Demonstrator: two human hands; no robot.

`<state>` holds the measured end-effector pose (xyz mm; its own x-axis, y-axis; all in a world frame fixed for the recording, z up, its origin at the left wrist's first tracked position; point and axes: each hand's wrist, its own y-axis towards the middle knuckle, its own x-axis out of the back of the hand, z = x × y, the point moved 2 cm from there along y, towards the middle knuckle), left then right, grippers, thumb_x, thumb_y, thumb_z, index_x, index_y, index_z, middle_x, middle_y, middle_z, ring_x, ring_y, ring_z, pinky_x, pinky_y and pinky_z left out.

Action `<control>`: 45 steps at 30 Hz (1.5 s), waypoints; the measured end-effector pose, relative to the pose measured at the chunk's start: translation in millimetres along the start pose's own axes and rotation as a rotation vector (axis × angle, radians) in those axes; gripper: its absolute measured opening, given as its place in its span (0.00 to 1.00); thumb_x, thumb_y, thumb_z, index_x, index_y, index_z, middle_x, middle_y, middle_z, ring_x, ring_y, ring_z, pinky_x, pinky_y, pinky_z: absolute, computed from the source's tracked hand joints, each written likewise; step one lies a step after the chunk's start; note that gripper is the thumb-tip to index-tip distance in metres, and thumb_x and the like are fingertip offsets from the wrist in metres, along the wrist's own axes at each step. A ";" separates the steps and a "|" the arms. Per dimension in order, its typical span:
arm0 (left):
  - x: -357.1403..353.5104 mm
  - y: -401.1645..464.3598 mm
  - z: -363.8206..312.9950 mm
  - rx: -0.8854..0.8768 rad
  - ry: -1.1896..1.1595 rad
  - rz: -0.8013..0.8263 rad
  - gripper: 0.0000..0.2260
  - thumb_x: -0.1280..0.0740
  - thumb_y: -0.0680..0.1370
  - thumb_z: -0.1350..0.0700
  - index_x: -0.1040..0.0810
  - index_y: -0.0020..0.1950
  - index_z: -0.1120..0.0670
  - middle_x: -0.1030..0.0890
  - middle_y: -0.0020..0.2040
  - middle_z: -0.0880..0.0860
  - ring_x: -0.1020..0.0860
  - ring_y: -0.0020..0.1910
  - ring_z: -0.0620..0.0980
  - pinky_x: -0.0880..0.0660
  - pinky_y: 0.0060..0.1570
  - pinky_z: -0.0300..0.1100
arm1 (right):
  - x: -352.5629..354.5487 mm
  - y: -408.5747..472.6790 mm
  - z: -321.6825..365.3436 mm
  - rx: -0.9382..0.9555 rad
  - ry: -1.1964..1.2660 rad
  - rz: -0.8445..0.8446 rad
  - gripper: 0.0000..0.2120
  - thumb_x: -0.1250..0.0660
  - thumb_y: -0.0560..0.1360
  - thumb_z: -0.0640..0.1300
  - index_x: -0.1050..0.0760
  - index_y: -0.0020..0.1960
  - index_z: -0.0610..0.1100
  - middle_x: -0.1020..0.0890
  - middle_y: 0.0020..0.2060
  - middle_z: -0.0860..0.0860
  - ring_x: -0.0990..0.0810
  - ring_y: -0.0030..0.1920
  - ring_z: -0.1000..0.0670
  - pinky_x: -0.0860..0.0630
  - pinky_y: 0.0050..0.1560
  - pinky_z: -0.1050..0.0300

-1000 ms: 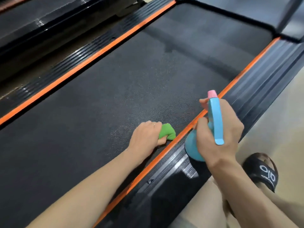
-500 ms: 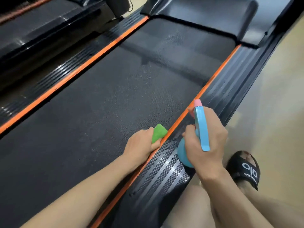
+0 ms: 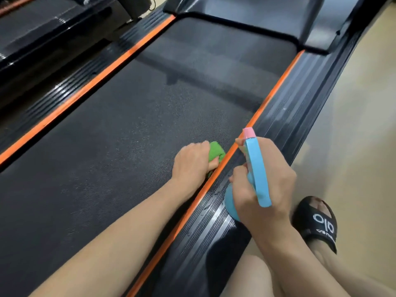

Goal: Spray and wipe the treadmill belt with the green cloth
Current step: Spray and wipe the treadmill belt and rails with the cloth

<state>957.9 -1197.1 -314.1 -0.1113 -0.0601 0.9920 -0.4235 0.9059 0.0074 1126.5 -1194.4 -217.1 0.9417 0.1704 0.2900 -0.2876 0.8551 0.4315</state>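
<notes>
The left hand (image 3: 190, 162) presses a bunched green cloth (image 3: 216, 152) onto the treadmill belt (image 3: 120, 146), its fingers curled round the cloth, right at the belt's right edge where the orange stripe (image 3: 260, 108) runs. To the left and farther up, the dark belt lies wide and open as far as the other orange stripe (image 3: 90, 87) on its left side. At the far end a glossy black hood (image 3: 257, 20) closes off the belt. The right hand (image 3: 264, 189) grips a blue spray bottle (image 3: 257, 170) with a pink nozzle, held over the ribbed black side rail (image 3: 295, 108), just right of the cloth. Beyond that rail lies beige floor (image 3: 364, 103), where a foot in a black slipper (image 3: 317, 221) stands near the rail. On the far left sits a second dark machine (image 3: 42, 35).
</notes>
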 end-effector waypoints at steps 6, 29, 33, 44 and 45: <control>5.2 66.8 -37.1 0.042 -0.154 0.054 0.14 0.40 0.80 0.45 0.29 0.50 0.57 0.21 0.48 0.58 0.24 0.49 0.61 0.28 0.46 0.52 | 0.3 1.6 -0.9 0.003 -0.002 0.012 0.13 0.37 0.67 0.30 0.27 0.46 0.45 0.31 0.35 0.61 0.30 0.33 0.57 0.34 0.37 0.68; 8.6 6.7 2.8 0.099 -0.098 0.046 0.18 0.40 0.80 0.40 0.29 0.51 0.55 0.20 0.50 0.56 0.25 0.50 0.59 0.31 0.46 0.52 | -15.2 2.7 8.2 -0.069 -0.074 -0.047 0.13 0.38 0.69 0.36 0.22 0.51 0.43 0.25 0.40 0.57 0.28 0.37 0.57 0.31 0.39 0.69; 46.1 -37.7 43.1 0.116 -0.312 -0.029 0.14 0.36 0.78 0.42 0.34 0.49 0.52 0.26 0.48 0.52 0.27 0.49 0.56 0.29 0.47 0.54 | -14.7 2.1 7.6 -0.074 -0.140 -0.032 0.13 0.39 0.68 0.35 0.23 0.50 0.41 0.26 0.39 0.52 0.31 0.36 0.50 0.34 0.37 0.56; 50.0 -94.2 47.8 0.079 -0.259 0.164 0.26 0.35 0.75 0.37 0.41 0.69 0.42 0.31 0.61 0.49 0.25 0.56 0.53 0.26 0.52 0.50 | -8.4 -1.3 11.5 -0.096 -0.085 0.016 0.15 0.39 0.69 0.36 0.22 0.54 0.41 0.21 0.44 0.48 0.24 0.41 0.43 0.23 0.45 0.45; 46.5 -91.3 47.4 0.058 -0.169 0.132 0.27 0.36 0.75 0.38 0.41 0.70 0.43 0.30 0.60 0.49 0.25 0.56 0.54 0.26 0.52 0.50 | -8.3 -1.7 12.1 -0.100 -0.085 0.018 0.15 0.39 0.69 0.36 0.23 0.54 0.41 0.22 0.44 0.48 0.24 0.41 0.43 0.23 0.45 0.45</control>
<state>948.7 -1302.4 -274.6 -0.3162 -0.0161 0.9486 -0.4461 0.8850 -0.1336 1117.1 -1203.2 -210.0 0.9170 0.1480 0.3703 -0.2819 0.8975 0.3393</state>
